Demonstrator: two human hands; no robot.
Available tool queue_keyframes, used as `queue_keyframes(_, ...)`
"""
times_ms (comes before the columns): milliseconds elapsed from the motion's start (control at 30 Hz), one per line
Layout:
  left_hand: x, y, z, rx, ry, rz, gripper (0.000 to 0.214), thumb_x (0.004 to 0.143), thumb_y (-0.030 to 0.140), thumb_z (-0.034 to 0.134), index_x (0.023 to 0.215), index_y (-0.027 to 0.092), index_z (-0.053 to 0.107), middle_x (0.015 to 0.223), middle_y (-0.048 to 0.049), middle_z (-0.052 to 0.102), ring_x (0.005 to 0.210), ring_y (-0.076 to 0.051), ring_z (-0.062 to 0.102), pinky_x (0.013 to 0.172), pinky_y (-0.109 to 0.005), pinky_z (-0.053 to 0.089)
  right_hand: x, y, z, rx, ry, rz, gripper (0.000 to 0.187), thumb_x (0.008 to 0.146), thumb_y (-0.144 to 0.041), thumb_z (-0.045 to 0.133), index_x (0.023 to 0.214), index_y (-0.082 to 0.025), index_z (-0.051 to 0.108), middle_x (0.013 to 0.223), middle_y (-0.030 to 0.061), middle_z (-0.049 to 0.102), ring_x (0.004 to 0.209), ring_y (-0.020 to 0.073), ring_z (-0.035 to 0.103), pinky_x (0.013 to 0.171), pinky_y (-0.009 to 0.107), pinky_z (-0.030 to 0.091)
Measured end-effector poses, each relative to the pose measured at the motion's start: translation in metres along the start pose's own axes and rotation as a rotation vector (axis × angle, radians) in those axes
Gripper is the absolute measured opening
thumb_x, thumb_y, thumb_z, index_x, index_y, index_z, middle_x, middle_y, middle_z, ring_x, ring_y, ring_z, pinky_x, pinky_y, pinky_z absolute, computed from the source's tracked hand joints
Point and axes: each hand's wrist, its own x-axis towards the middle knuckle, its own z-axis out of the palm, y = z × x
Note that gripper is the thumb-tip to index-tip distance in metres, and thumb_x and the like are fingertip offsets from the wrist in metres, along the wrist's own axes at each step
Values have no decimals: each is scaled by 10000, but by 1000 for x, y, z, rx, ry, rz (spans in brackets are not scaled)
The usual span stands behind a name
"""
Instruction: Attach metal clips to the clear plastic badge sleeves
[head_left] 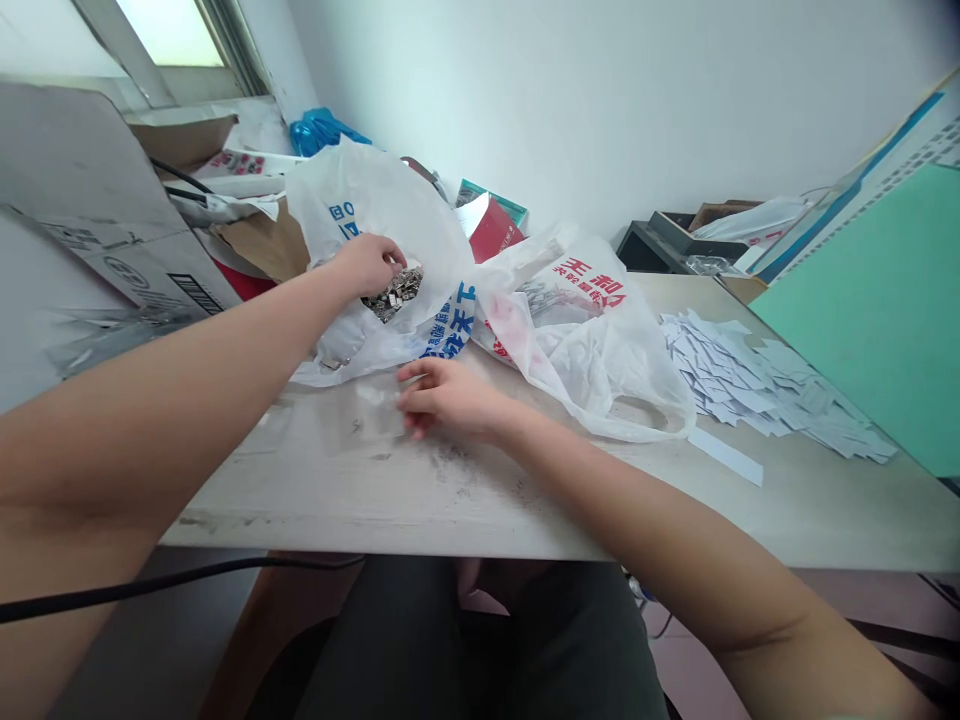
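My left hand (367, 265) reaches into the mouth of a white plastic bag with blue print (375, 215), fingers curled over a heap of small metal parts (394, 292); what they hold is hidden. My right hand (442, 398) rests on the table (525, 500) in front of that bag, fingers pinched on a small clear plastic pouch (375, 405) lying flat on the tabletop. A second white bag with red print (585, 330) lies just right of my right hand, with more metal parts showing through it.
A pile of white paper slips (757, 385) covers the table's right side, one strip (724, 455) lying loose. A green board (877, 300) leans at the right. Cardboard boxes (97, 200) and clutter stand at the left and back. A black cable (180, 578) hangs below the table edge.
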Motion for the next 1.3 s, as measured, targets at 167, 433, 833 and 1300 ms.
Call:
queue_keyframes(167,-1,9,-6,-200,80,-58,113,957,274,803,1015,182,832,1064,-113,779,1078,-298,709,1098,-467,565,48,-9,70,-153,50,-63,336,1029,-188,857,1324,-197,695,1174,89,857,1041,243,849,979,391,704)
queue_keyframes(433,-43,31,28,-963,231,-186,231,1075,312,830,945,201,674,906,-59,706,835,-182,693,775,-304,591,2,-9,-5,-902,410,-640,242,1135,-361,644,999,-250,811,1102,97,860,1058,283,775,1032,445,604)
queue_keyframes(833,-137,63,94,-1458,-180,70,145,935,107,892,1043,183,833,1149,-79,808,1001,-185,782,957,-349,622,-34,-17,-198,-1247,985,-85,657,982,-516,760,1519,-136,762,1608,276,736,1537,464,645,1314,643,474)
queue_keyframes(1300,-136,59,96,-1507,-259,-31,333,790,33,844,1085,184,805,1002,-41,714,961,-199,763,959,-388,610,-46,-29,-199,-926,1325,-965,370,1149,-329,436,1315,-261,759,1295,132,763,1213,305,792,1068,594,674)
